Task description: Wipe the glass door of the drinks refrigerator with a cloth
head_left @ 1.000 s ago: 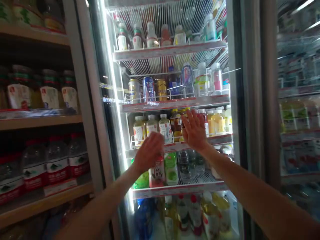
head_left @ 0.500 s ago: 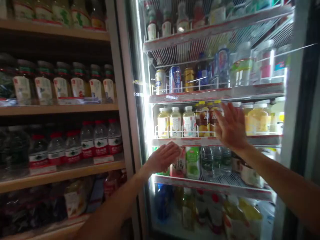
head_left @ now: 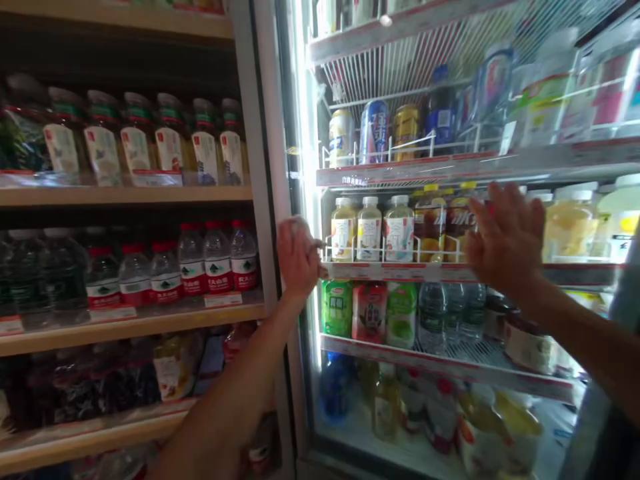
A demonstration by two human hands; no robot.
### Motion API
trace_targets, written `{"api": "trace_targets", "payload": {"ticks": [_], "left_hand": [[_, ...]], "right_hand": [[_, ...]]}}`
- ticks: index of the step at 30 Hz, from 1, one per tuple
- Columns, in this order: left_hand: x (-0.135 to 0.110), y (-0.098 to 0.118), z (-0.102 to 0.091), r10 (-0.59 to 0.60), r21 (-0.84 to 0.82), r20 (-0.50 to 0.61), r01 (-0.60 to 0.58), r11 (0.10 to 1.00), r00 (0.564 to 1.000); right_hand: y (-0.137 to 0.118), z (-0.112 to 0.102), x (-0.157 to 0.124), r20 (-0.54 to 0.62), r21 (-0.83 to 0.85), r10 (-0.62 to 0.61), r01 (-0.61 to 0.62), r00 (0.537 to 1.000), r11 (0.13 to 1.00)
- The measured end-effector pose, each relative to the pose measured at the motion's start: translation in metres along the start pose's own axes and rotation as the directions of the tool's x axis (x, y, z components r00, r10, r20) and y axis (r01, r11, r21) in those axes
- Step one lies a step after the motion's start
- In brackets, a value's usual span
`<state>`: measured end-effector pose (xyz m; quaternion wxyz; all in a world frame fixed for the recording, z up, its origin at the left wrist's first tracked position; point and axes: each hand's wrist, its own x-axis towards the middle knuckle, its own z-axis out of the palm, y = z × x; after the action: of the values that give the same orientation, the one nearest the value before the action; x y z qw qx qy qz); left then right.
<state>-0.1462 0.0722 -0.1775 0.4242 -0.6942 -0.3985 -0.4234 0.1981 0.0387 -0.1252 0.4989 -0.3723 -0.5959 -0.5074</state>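
My left hand (head_left: 299,257) is raised at the metal upright (head_left: 287,320) between the shelving and the lit drinks cooler. Its fingers point up and its thumb reaches right; a pale patch at the fingertips is too blurred to make out. Beside it stand three white-labelled bottles (head_left: 369,230) on a cooler shelf. My right hand (head_left: 507,240) is held up with fingers spread in front of the same shelf, partly hiding dark tea bottles with yellow caps (head_left: 431,220). Nothing shows in it. Whether it touches glass I cannot tell.
Left, wooden shelves (head_left: 200,193) hold rows of juice bottles (head_left: 137,143) and red-capped water bottles (head_left: 217,260). Inside the cooler are cans (head_left: 375,130), green and red cartons (head_left: 369,310), clear water bottles (head_left: 433,313) and several lower bottles (head_left: 386,403).
My left hand has gone up and left from the lower cooler shelf to the metal upright. My right hand stays raised with fingers spread, now farther right in view. The view has shifted closer.
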Motion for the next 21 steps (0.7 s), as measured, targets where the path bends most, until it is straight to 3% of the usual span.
{"api": "trace_targets", "payload": {"ticks": [1, 3, 5, 6, 7, 8, 9, 10, 12, 15, 17, 19, 21], "left_hand": [[0.001, -0.002, 0.002, -0.015, -0.005, -0.062, 0.015, 1.000, 0.998], [-0.004, -0.002, 0.007, 0.165, -0.027, -0.125, -0.170, 0.985, 0.978], [-0.013, 0.001, 0.009, 0.474, -0.049, -0.063, -0.478, 0.877, 0.878], [-0.015, 0.000, 0.008, 0.560, -0.056, -0.017, -0.560, 0.827, 0.829], [-0.014, -0.001, 0.006, 0.553, -0.045, 0.000, -0.552, 0.833, 0.833], [-0.009, -0.002, 0.003, 0.453, -0.022, -0.022, -0.454, 0.891, 0.891], [-0.001, -0.003, 0.001, 0.290, -0.004, -0.083, -0.292, 0.956, 0.953], [0.008, 0.000, 0.000, 0.116, -0.007, -0.155, -0.119, 0.993, 0.981], [0.029, 0.014, -0.001, -0.072, -0.052, -0.234, 0.061, 0.997, 0.970], [0.052, 0.047, 0.002, 0.035, -0.092, -0.176, -0.052, 0.994, 0.984], [0.056, 0.057, 0.002, 0.094, -0.115, -0.140, -0.111, 0.987, 0.986], [0.051, 0.047, -0.001, 0.115, -0.140, -0.126, -0.133, 0.981, 0.985], [0.037, 0.021, -0.005, 0.133, -0.145, -0.121, -0.150, 0.978, 0.984]], "right_hand": [[-0.002, -0.001, 0.001, 0.002, 0.014, 0.003, -0.003, 1.000, 1.000], [-0.004, -0.003, 0.002, 0.019, 0.057, 0.016, -0.017, 1.000, 0.998], [-0.004, -0.004, 0.002, 0.042, 0.104, 0.030, -0.034, 0.999, 0.994], [-0.002, -0.005, 0.002, 0.045, 0.120, 0.032, -0.037, 0.998, 0.992], [-0.001, -0.006, 0.002, 0.052, 0.126, 0.032, -0.038, 0.998, 0.991], [-0.001, -0.007, 0.002, 0.050, 0.122, 0.029, -0.034, 0.998, 0.992], [-0.002, -0.007, 0.002, 0.030, 0.110, 0.025, -0.028, 0.999, 0.994], [-0.007, -0.008, 0.002, 0.007, 0.102, 0.025, -0.026, 1.000, 0.994], [-0.027, -0.007, 0.003, -0.042, 0.150, 0.005, 0.001, 0.999, 0.989], [-0.078, 0.002, 0.007, -0.015, 0.372, -0.080, 0.080, 0.997, 0.925], [-0.115, 0.012, 0.010, 0.029, 0.414, -0.077, 0.058, 0.997, 0.908], [-0.145, 0.023, 0.012, 0.069, 0.359, -0.020, -0.006, 0.997, 0.933], [-0.170, 0.031, 0.015, 0.093, 0.281, 0.019, -0.044, 0.996, 0.959]]}}
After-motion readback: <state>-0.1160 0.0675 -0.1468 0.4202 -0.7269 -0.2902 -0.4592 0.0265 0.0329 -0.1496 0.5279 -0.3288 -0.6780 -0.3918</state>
